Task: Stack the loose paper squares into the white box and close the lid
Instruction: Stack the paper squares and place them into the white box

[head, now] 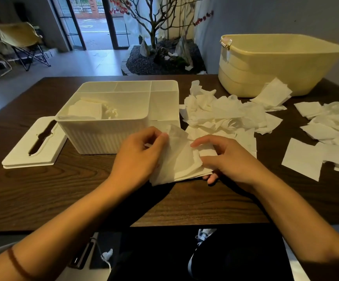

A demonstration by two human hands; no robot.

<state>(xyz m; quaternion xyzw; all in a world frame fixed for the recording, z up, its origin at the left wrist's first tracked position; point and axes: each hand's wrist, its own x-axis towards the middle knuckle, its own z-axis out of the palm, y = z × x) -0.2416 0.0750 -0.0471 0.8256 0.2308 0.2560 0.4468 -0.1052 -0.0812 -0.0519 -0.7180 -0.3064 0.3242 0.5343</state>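
Stack of paper squares (179, 161) tilted | left hand (138, 155), right hand (228, 157) both pinch it | white box (112, 118) (open) long axis left-right

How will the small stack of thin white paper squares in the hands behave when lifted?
The stack of thin white paper squares probably flops: its edges already droop and curl. Sheets lie fanned unevenly, so they may slip apart. It likely weighs very little.

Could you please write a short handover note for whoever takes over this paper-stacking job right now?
Left hand pinches and right hand grips a small stack of paper squares just above the table, in front of the white box.
Done: some squares already lie in the box.
Left: loose squares heaped right of the box; lid off, lying left of it.
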